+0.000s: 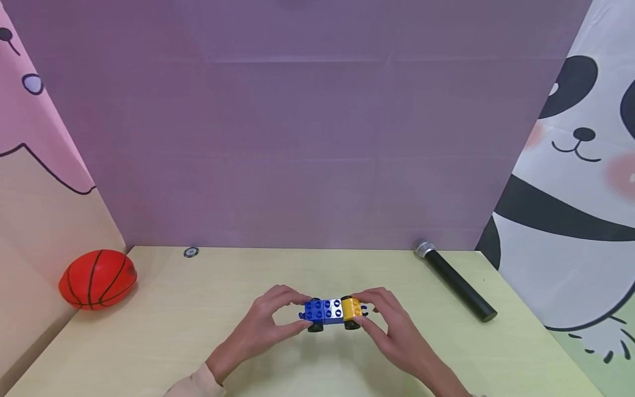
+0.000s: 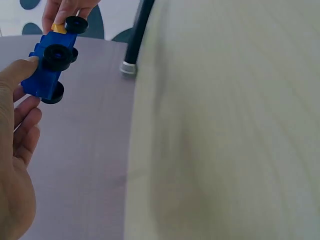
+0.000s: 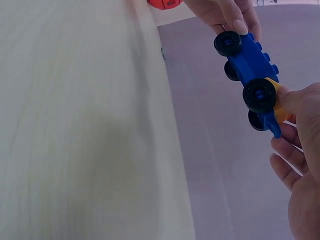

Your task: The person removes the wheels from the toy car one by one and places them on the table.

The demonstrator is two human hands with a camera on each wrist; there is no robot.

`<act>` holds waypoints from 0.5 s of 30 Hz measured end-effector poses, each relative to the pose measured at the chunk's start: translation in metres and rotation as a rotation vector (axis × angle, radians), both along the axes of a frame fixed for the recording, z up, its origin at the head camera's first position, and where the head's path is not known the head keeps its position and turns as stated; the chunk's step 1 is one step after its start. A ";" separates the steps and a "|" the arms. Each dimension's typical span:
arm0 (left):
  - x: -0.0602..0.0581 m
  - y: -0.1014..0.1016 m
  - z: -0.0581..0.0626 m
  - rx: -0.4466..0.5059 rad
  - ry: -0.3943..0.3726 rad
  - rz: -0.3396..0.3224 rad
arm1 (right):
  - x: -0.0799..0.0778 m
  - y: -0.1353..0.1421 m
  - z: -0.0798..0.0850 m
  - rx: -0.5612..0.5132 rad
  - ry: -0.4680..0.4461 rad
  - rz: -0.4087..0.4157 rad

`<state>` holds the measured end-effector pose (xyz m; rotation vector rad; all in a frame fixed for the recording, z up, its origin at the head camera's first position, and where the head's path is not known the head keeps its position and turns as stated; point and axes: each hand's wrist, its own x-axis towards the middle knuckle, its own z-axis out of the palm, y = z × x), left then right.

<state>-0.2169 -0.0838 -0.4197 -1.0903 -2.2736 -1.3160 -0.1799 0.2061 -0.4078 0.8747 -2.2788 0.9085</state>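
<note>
A blue and yellow toy car (image 1: 333,311) with black wheels and round studs on top is held up off the table between both hands. My left hand (image 1: 265,320) pinches its blue end between thumb and fingers. At the yellow end, my right hand (image 1: 394,331) grips the block with thumb and fingertips. From below, the left wrist view shows the blue underside of the toy car (image 2: 45,80) and its wheels. A small blue hook sticks out past the yellow end of the toy car (image 3: 257,62) in the right wrist view.
A red ball with black lines (image 1: 98,279) lies at the table's left edge. Near the back edge is a small round chip (image 1: 190,252). On the right, a black microphone (image 1: 458,284) with a silver head lies slantwise on the pale table (image 1: 238,270). A purple backdrop (image 1: 307,138) stands behind.
</note>
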 end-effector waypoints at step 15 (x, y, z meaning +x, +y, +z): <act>0.018 0.002 0.034 0.039 -0.344 -0.225 | 0.036 -0.008 0.036 0.094 0.091 0.182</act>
